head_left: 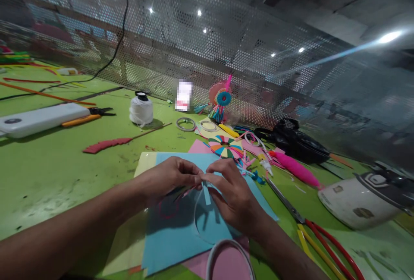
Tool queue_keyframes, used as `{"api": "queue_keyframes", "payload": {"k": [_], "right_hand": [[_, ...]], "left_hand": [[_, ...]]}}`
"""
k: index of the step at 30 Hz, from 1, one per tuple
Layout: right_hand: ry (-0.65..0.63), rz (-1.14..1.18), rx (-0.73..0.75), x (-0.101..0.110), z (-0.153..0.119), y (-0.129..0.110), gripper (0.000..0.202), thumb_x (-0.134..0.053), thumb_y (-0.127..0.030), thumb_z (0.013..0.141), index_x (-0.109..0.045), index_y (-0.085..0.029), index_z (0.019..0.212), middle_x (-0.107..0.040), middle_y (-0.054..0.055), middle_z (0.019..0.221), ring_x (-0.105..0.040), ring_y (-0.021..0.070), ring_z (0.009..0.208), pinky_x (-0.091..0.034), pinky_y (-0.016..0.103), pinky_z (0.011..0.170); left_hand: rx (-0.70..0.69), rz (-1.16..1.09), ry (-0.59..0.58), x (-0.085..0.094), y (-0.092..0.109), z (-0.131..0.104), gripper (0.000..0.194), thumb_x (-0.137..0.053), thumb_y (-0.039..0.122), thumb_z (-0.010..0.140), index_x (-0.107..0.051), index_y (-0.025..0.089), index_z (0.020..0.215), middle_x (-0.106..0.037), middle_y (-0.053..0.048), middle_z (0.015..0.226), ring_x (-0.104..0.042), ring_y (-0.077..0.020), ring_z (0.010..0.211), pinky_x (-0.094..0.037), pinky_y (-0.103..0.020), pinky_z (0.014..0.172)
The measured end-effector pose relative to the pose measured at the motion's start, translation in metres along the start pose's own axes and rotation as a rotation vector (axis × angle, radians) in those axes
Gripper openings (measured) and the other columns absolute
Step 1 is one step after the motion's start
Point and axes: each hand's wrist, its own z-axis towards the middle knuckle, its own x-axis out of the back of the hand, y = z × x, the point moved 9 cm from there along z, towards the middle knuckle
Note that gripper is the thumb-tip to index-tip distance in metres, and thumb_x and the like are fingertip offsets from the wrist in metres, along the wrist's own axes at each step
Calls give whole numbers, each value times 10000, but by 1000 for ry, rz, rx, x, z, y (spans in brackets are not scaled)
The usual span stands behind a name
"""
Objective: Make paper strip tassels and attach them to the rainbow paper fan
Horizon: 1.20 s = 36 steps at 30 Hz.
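Observation:
Over a stack of blue paper (181, 237), my hands meet with fingertips close together. My left hand (176, 174) is closed in a pinch, and several thin strips show beneath its fingers. A narrow light-blue paper strip (206, 194) hangs down between the hands, its upper end at the pinched fingertips. My right hand (231, 189) is closed on the top of this strip from the other side. A thin white curved strip (195, 215) loops below onto the blue sheet. The fingers partly hide what is pinched.
Large scissors (302, 221) lie right of my right hand, near a white helmet-like object (359, 200). A multicoloured paper ring (225, 146) sits beyond the hands. A white thread spool (141, 109) stands back left; a white ring (211, 254) is in front.

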Motion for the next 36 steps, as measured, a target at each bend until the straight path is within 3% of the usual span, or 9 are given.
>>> {"api": "queue_keyframes", "payload": {"k": [5,8,17,24,30,36], "right_hand": [[21,-43,143,2,-2,-14,253,-540,-6,761,-589,-134,973,-595,111,975,-463,227,943,-435,399,805],[0,1,128,2,-1,-15,224,-510,-3,776,-580,-123,952,-593,110,920,-473,213,888,-438,384,771],[56,145,-92,-2,-2,0,95,-469,-64,832,-495,-154,814,-522,69,826,-474,179,817,-404,332,711],[-17,173,-243,-13,-3,13,105,-468,-106,828,-448,-166,744,-492,29,762,-468,142,738,-379,281,667],[-48,326,-540,-20,-8,36,98,-518,-149,782,-500,-157,686,-500,-9,658,-463,108,626,-366,240,590],[-111,602,-775,-33,-18,53,88,-569,-189,714,-536,-150,642,-493,-30,591,-449,101,584,-354,236,563]], "left_hand": [[5,17,-30,-2,-3,0,206,-696,295,671,-672,124,783,-594,15,646,-431,-73,564,-312,-203,549],[-31,80,-43,-3,0,1,216,-687,296,677,-671,119,799,-605,8,671,-446,-82,591,-328,-209,578],[-110,306,-23,-8,3,4,169,-640,266,691,-651,116,770,-565,32,606,-445,-81,558,-335,-194,540],[-150,478,-16,-9,2,5,177,-607,297,720,-640,124,707,-519,45,558,-412,-76,536,-317,-185,510],[-236,645,46,-9,-2,4,216,-541,294,760,-672,136,826,-658,-12,716,-545,-123,646,-391,-207,587],[-309,866,139,-11,8,-3,157,-513,203,747,-641,155,825,-650,-7,679,-550,-123,605,-364,-214,561]]}}
